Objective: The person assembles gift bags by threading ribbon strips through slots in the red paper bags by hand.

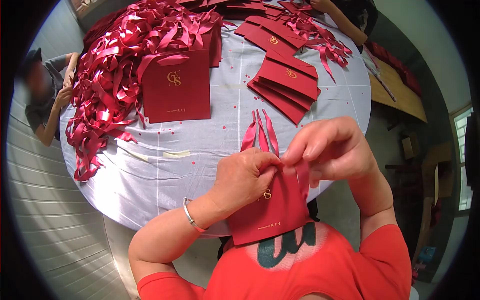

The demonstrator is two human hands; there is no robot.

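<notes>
Pretty crowded spread around you. On your left there's a huge tangled heap of shiny pinkish-red satin ribbons (112,65), with a dark red flat bag with a gold monogram (175,97) lying right up against it. Over on the right you've got a fanned stack of flat dark red bags (287,82), and a second dark red stack (272,39) just beyond, with a smaller bunch of loose red ribbons (327,45) beside that one. Nothing's really blocking your hands, though they cover part of the bag you're working on.

That dark red gold-lettered gift bag (267,220) is at the table's near edge, its bottom end over your orange-red T-shirt (345,265), and satin ribbon loops (262,137) stick out past its top. Your left hand (245,175) has its grip closed, thumb and fingers pinching the bag near the top. Your right hand (332,150) is loosely curled with its fingertips right by the left thumb; I can't tell if that grip pinches anything.

The round table (210,142) wears a pale checked cloth dotted with small red bits. One person (47,95) is at the left side, and another person's forearm (347,25) shows at upper right.
</notes>
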